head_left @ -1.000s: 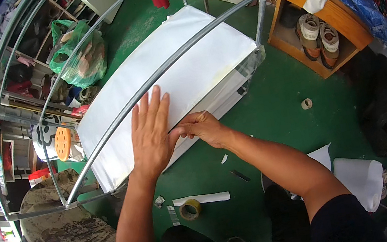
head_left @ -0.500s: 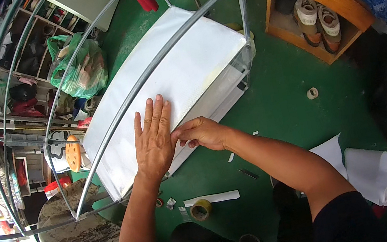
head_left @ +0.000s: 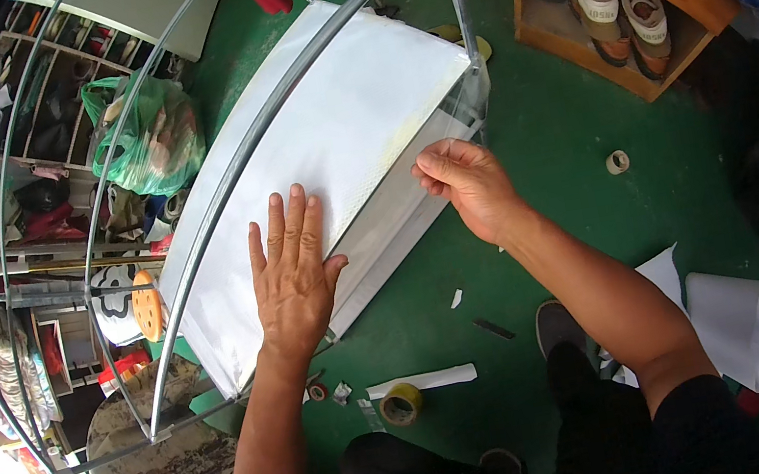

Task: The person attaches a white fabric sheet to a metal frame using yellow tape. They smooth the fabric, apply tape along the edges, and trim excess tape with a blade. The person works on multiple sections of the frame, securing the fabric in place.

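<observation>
A metal tube (head_left: 277,96) arched over the white sheet (head_left: 366,90), at whose near edge the left hand (head_left: 292,286) lay flat, fingers spread; the right hand (head_left: 473,184) pinched, contents unclear.

- The left hand (head_left: 294,295) lies flat, palm down, with its left fingers (head_left: 296,220) straight, slightly spread and pointing to twelve o'clock.
- The left thumb (head_left: 335,271) stands out to the side, toward one o'clock.
- The left wrist (head_left: 287,344) is nearly straight; behind it the left forearm (head_left: 267,453) rises from six o'clock.
- The right hand (head_left: 479,189) is well apart from the left hand, at about two o'clock from it.
- The right thumb (head_left: 438,166) meets the curled right fingers (head_left: 436,188) in a pinch toward ten o'clock.
- From the right wrist (head_left: 513,224), the right forearm (head_left: 597,294) runs back toward five o'clock.
</observation>
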`<state>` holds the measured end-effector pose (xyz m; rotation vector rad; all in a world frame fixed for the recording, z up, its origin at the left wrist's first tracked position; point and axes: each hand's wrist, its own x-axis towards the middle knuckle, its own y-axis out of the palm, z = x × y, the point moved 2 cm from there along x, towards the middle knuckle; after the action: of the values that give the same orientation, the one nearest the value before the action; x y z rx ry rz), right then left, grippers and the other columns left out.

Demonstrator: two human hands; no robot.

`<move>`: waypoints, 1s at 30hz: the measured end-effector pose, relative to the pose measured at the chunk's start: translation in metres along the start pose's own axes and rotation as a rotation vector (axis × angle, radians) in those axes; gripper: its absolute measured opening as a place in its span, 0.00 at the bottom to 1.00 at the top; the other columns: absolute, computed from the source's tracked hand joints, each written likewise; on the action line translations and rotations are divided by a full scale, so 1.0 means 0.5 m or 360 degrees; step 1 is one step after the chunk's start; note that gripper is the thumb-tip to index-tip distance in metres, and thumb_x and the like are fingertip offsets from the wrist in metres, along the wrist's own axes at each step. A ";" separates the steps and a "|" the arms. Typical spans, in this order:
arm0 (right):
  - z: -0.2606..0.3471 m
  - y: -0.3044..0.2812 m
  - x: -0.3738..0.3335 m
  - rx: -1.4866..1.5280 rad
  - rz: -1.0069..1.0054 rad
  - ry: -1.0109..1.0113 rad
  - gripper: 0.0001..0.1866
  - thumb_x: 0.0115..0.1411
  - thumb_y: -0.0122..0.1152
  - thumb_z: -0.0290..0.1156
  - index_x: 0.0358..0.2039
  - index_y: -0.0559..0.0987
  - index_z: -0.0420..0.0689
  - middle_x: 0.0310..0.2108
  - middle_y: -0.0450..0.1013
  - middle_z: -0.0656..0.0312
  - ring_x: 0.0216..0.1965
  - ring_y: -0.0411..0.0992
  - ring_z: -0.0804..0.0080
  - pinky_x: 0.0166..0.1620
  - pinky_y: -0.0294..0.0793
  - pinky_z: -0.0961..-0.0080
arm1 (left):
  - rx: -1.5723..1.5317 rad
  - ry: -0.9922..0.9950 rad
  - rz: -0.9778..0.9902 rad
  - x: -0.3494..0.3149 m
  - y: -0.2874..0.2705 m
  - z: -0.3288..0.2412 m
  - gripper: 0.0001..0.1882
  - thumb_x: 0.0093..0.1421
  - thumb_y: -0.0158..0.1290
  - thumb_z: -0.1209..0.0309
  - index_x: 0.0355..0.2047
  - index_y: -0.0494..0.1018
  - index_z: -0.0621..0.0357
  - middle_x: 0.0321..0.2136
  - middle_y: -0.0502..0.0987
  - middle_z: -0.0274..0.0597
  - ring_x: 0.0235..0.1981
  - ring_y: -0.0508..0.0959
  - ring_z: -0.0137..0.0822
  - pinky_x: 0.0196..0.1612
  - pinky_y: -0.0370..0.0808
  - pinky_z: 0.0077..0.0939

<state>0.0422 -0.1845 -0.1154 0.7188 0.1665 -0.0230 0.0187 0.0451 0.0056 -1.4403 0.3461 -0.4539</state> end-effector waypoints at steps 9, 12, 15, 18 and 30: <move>-0.018 -0.012 0.023 -0.0031 0.0003 -0.0079 0.07 0.65 0.64 0.32 0.36 0.81 0.42 0.33 0.78 0.63 0.33 0.70 0.80 0.42 0.71 0.79 | -0.0027 0.0007 0.0010 -0.003 0.000 0.001 0.46 0.55 0.62 0.70 0.71 0.52 0.54 0.73 0.50 0.44 0.74 0.46 0.44 0.73 0.42 0.51; -0.021 -0.013 0.034 -0.0026 0.0035 -0.0092 0.07 0.65 0.64 0.33 0.36 0.81 0.42 0.33 0.78 0.63 0.33 0.70 0.79 0.42 0.71 0.79 | -0.0006 0.0049 0.0009 -0.003 -0.002 0.000 0.47 0.54 0.63 0.71 0.71 0.52 0.52 0.73 0.51 0.44 0.74 0.47 0.44 0.73 0.43 0.51; -0.023 -0.010 0.041 -0.0008 0.0051 -0.0094 0.08 0.65 0.64 0.33 0.36 0.81 0.42 0.33 0.78 0.64 0.33 0.70 0.80 0.41 0.70 0.80 | 0.0045 0.0123 0.0008 -0.004 0.005 0.006 0.49 0.52 0.65 0.72 0.71 0.52 0.51 0.72 0.52 0.43 0.74 0.48 0.45 0.73 0.43 0.51; -0.025 -0.005 0.042 0.0012 0.0033 -0.0092 0.08 0.64 0.64 0.34 0.36 0.82 0.42 0.32 0.79 0.65 0.33 0.70 0.82 0.39 0.68 0.81 | 0.0086 0.0211 0.0027 -0.004 0.007 0.007 0.51 0.50 0.66 0.72 0.72 0.50 0.50 0.72 0.52 0.43 0.74 0.49 0.46 0.73 0.44 0.52; -0.019 -0.010 0.041 0.0010 0.0120 -0.0043 0.10 0.65 0.63 0.36 0.38 0.83 0.43 0.34 0.79 0.65 0.35 0.70 0.81 0.41 0.68 0.79 | -0.0068 0.0535 0.0007 0.122 -0.013 -0.084 0.49 0.54 0.63 0.64 0.72 0.49 0.53 0.73 0.51 0.45 0.74 0.48 0.46 0.73 0.44 0.51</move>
<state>0.0606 -0.1812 -0.1289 0.7301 0.1135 0.0386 0.0503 -0.0222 0.0103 -1.4040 0.6308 -0.6905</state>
